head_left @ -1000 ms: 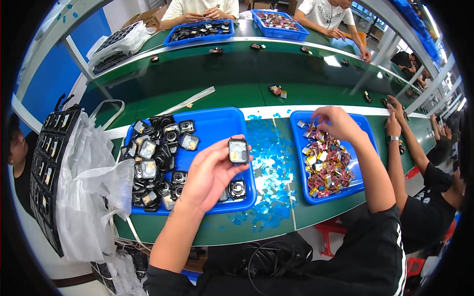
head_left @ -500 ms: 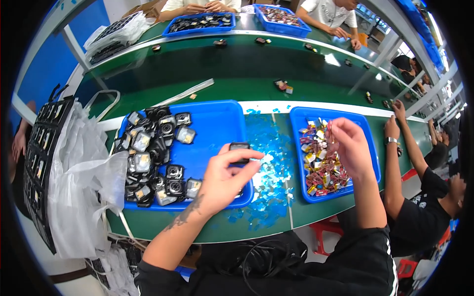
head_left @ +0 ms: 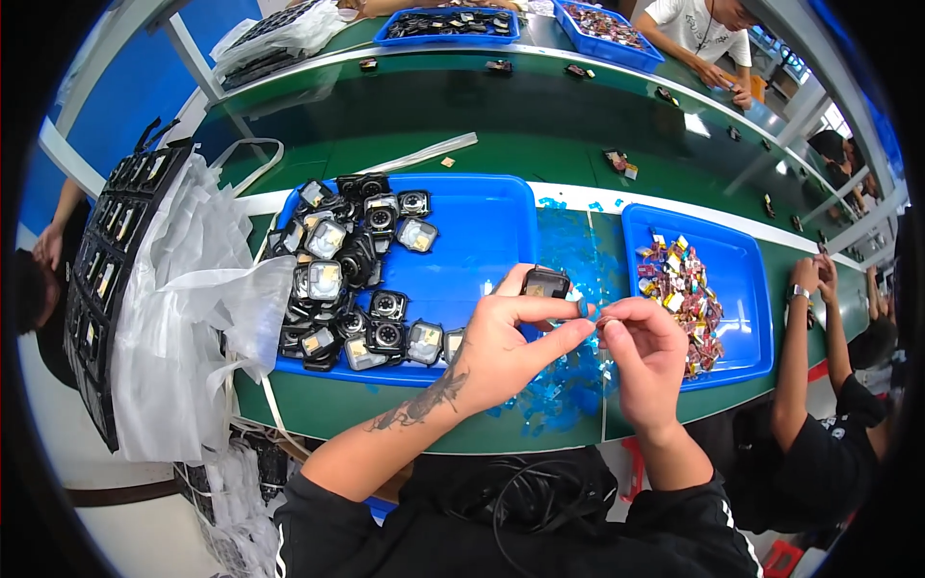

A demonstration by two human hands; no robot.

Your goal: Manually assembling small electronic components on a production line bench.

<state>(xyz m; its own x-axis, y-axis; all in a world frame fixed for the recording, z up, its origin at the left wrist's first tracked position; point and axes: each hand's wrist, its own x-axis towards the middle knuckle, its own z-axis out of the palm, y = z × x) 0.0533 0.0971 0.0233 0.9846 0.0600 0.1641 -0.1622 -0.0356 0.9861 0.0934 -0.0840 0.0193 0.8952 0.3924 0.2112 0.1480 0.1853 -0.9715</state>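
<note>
A black, squarish watch case is held in my left hand, its fingers curled round it. That hand's thumb and index finger stretch toward my right hand, with a scrap of blue film at the index fingertip. My right thumb and fingers are pinched together, almost touching the left fingertips; whatever they grip is too small to make out. To the left, a blue tray holds a pile of similar watch cases. A second blue tray on the right contains small red, yellow and white electronic parts.
Blue film scraps litter the green bench between the trays. Plastic-wrapped black racks stand at the left edge. Beyond a white rail lies a green belt carrying small parts. Co-workers' hands are at the right and far side.
My right hand has come from over the parts tray to meet my left fingertips. The left hand still holds the watch case. The whole view has shifted slightly.
</note>
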